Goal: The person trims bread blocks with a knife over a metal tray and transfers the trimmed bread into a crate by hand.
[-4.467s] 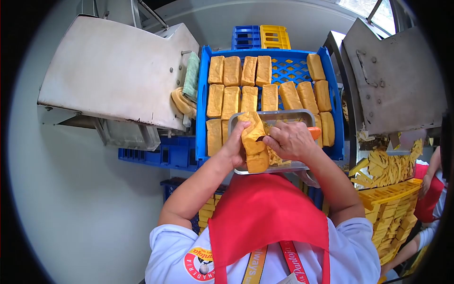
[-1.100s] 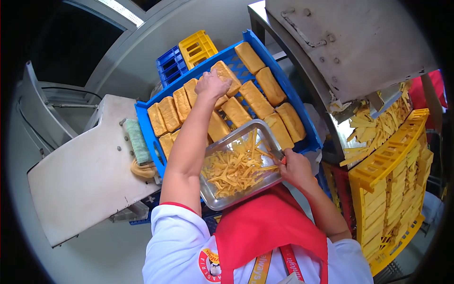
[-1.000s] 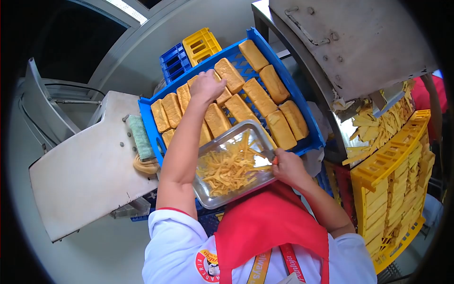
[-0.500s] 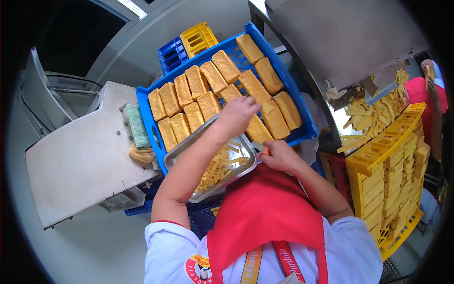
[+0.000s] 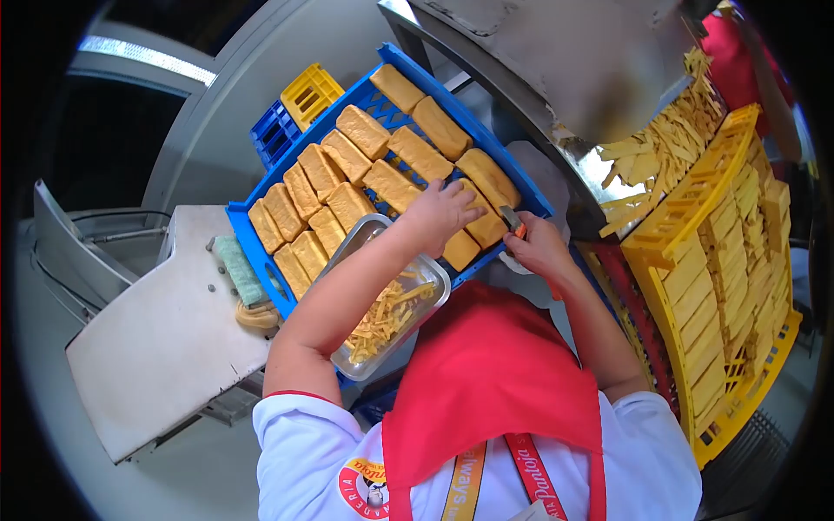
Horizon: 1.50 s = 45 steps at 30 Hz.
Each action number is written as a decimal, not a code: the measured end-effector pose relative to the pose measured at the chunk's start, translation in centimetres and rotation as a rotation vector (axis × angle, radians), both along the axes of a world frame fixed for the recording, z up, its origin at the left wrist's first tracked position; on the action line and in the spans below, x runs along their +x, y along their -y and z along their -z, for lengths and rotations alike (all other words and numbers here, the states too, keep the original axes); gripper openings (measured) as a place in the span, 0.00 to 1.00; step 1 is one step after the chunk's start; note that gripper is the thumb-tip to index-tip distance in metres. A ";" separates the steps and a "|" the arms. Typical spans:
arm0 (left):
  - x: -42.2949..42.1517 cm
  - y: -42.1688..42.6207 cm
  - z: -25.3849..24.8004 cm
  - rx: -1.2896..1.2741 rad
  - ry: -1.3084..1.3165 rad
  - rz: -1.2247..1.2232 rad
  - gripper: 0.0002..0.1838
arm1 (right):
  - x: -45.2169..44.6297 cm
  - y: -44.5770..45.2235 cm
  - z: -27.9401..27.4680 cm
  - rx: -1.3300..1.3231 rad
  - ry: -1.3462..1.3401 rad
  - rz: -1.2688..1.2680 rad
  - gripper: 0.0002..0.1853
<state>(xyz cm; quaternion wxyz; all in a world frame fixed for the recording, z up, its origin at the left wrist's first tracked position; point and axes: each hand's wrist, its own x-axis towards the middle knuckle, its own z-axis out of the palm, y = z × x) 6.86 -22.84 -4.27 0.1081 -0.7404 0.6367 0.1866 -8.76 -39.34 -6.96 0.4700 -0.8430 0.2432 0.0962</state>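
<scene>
A yellow crate [image 5: 311, 95] (slotted) adjoins a blue crate [image 5: 275, 134].

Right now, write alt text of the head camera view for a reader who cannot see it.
The left hand, fingers spread, is over golden-brown rectangular loaves in a blue plastic crate while the right hand grips an orange-handled metal knife. A silver metal tray of thin yellow strips lies partly hidden behind the left forearm.
</scene>
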 end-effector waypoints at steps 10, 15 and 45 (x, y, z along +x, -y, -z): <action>-1.0 0.4 2.4 -0.114 0.107 0.230 0.47 | -0.3 -0.6 2.3 -0.024 0.061 0.018 0.24; -0.7 0.1 3.7 -0.158 0.088 0.209 0.49 | -0.1 -0.6 0.7 0.064 0.039 0.060 0.20; 0.3 -6.8 -2.8 -1.013 -0.033 -0.321 0.61 | 2.9 -0.1 -10.5 0.325 0.135 0.054 0.16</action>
